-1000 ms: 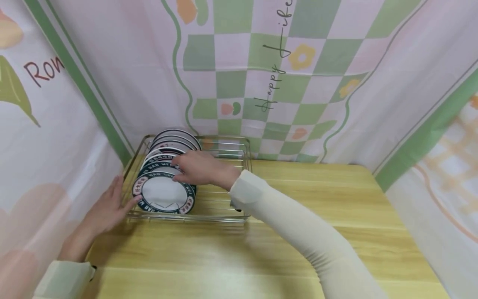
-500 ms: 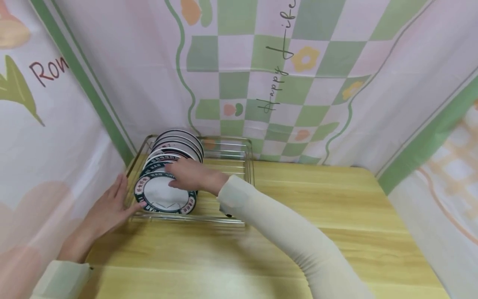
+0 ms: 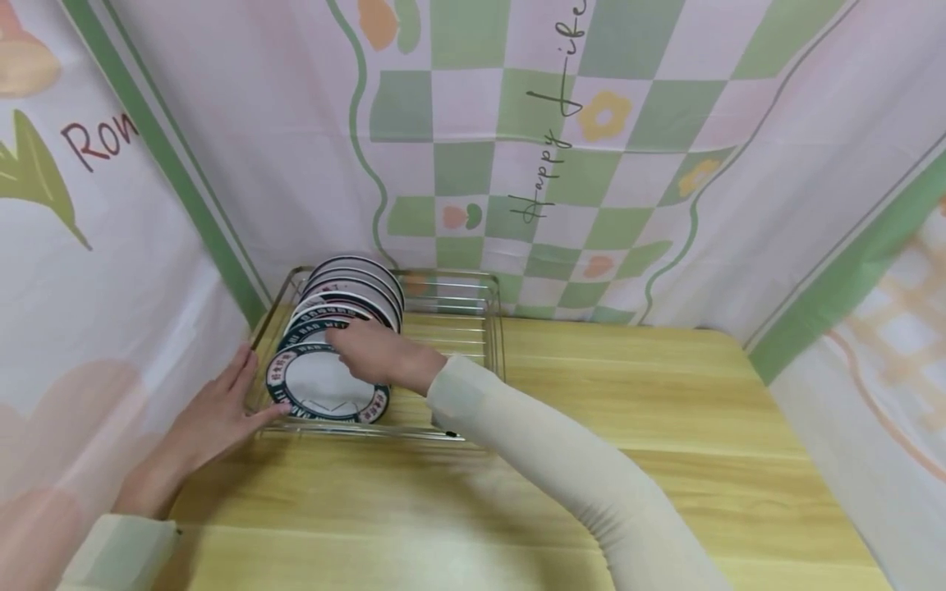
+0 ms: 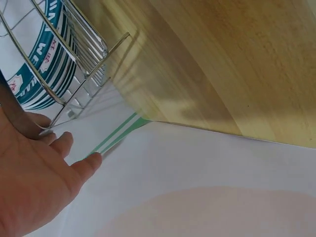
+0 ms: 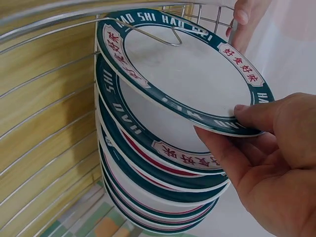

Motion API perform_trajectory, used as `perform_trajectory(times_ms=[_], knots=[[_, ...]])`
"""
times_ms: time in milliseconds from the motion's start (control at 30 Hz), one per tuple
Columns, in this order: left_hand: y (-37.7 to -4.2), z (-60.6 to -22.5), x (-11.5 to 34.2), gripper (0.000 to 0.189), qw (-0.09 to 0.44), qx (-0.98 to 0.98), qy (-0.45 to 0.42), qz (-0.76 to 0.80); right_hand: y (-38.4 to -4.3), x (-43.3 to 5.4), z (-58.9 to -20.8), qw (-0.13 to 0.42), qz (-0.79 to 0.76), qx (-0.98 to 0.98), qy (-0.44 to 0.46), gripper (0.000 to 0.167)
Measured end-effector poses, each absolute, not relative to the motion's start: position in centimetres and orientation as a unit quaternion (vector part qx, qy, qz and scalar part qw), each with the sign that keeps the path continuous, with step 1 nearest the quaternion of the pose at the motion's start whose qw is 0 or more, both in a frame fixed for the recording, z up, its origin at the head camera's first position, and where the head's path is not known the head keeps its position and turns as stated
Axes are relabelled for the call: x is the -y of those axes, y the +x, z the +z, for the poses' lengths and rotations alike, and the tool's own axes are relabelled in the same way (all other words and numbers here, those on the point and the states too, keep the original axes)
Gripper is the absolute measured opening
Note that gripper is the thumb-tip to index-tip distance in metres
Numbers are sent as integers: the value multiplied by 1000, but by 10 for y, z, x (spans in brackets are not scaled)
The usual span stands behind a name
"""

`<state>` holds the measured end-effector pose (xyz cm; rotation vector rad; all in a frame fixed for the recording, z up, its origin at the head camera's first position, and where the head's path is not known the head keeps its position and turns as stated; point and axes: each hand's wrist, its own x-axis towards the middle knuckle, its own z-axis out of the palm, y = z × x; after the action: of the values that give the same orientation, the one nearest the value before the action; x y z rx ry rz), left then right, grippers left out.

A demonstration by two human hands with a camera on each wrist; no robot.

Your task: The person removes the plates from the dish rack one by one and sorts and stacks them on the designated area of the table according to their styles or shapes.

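Note:
My right hand (image 3: 373, 353) pinches the upper rim of the front plate (image 5: 187, 74), thumb on its white face and fingers behind. This plate is round, white with a dark green lettered rim, and stands tilted in a wire dish rack (image 3: 443, 431). Several similar plates (image 5: 163, 197) stand in a row behind it. My left hand (image 3: 214, 414) rests at the rack's front left corner, its fingers fairly straight along the outer side and its thumb near the front plate's lower left edge. Seen from the left wrist, the left fingertips (image 4: 89, 165) lie beside the rack's wires.
The rack stands at the back left of a wooden table (image 3: 591, 460), against a patterned cloth backdrop (image 3: 458, 164). To the left rises another cloth panel (image 3: 111, 312). Bare rack wires (image 3: 451, 332) run right of the plates.
My right hand has moved a little left and down, its fingers closing on the front plate's upper rim. The left hand stays at the rack's corner. The head view has shifted slightly.

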<state>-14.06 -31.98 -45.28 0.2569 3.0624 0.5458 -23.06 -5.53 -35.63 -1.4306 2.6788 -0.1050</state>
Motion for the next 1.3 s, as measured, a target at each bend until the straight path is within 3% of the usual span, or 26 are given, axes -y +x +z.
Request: perform_trajectory(times_ms=[300,633,1033,1300], knots=[[-143,-452,318,110,11,-970,86,226,-227,41,-346,-3,-70,-880,-470,22],[-142,-454,318,107,20,-972,79,219,-226,6,-320,-19,-142,-875,-463,21],[-142,-456,321,103,-2,-974,92,209,-223,-75,-276,-49,-220,-887,-403,23],[-140,-455,322,102,-1,-977,97,188,-223,-142,-268,-74,-217,-911,-342,11]])
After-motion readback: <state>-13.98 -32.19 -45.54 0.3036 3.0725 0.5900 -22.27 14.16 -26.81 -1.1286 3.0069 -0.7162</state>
